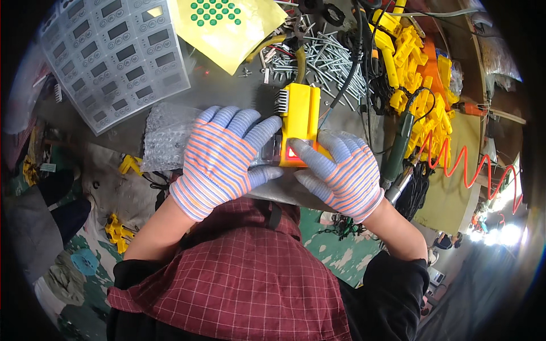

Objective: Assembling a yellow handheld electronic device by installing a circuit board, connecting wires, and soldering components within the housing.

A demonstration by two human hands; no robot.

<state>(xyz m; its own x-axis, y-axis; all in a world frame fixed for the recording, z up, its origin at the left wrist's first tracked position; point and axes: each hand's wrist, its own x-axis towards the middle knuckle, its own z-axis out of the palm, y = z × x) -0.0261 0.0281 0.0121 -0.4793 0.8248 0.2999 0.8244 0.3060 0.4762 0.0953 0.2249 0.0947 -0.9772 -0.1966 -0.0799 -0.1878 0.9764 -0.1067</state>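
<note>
A yellow plastic device [301, 111] with a black toothed connector on its upper left side lies at the table's near edge. Red light shows in a small window at its near end. My right hand [350, 173], in a striped knit glove with grey fingertips, grips that near end from the right, one finger across the lit window. My left hand [219, 153], gloved alike, lies palm down with fingers stretched, its index fingertip against the device's left side. Bubble wrap [165, 136] lies beside and partly under the left hand. What is beneath the left palm is hidden.
Sheets of printed panel stickers [119, 57] and a yellow sheet with green dots [227, 28] lie at the back left. Loose screws [330, 62] are heaped behind the device. To the right are a green electric screwdriver [398, 145], yellow plastic housings [409, 51] and a red coiled hose [469, 173].
</note>
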